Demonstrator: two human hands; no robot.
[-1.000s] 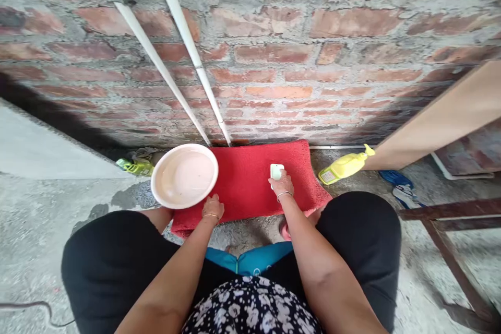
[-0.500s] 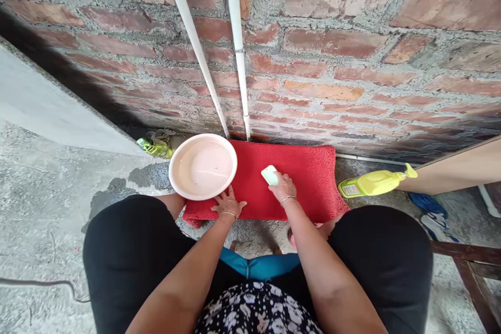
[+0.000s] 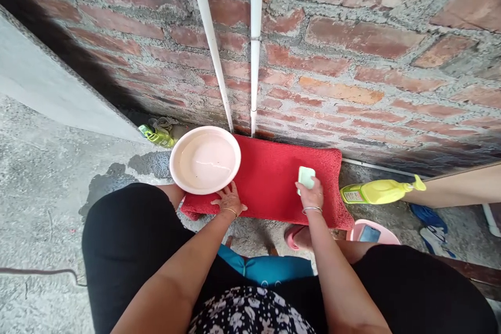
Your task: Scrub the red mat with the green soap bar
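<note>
A red cloth point(image 3: 270, 177) is spread below the brick wall point(image 3: 352, 36), its middle taken as the centre of the dial; the right hand point(image 3: 313, 195) is between three and four o'clock, fingers closed around the near end of a pale green block point(image 3: 306, 176), thumb on one side and fingers on the other; the block sits over the cloth at three o'clock, its far end pointing towards twelve; the left hand point(image 3: 230, 201) rests at eight o'clock on the cloth's near edge, fingers spread and palm down, just beside the basin point(image 3: 203, 190); whether its fingertips touch the rim I cannot tell; that pale pink basin stands between nine and ten o'clock, holding water.

Off the cloth at three o'clock lies a yellow bottle point(image 3: 379, 191), its spout pointing outward; nearer four o'clock is a pink tub point(image 3: 387, 239) with a phone point(image 3: 369, 234) in it.
</note>
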